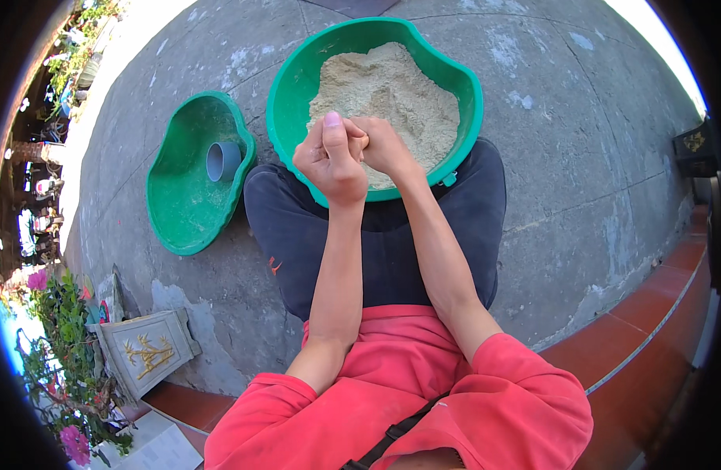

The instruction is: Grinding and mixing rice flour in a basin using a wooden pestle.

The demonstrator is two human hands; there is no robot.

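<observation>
My left hand (333, 160) and my right hand (385, 146) are pressed together, both with curled fingers, above the near part of a green plastic tub (279, 110). The left thumb points up, and the right fist lies against the left fingers. Whatever the hands hold, if anything, is hidden inside them. A heap of pale beige, crumbly powder (415, 110) fills much of the tub, with a hollow in its middle. The tub rests at my lap, between my dark-trousered legs.
On the left a second green basin (184, 207), wavy-edged, holds a short grey tube-like cup (223, 161). Grey concrete floor (564, 141) surrounds both. A flower planter (145, 352) stands lower left; a red tiled step (642, 329) runs along the lower right.
</observation>
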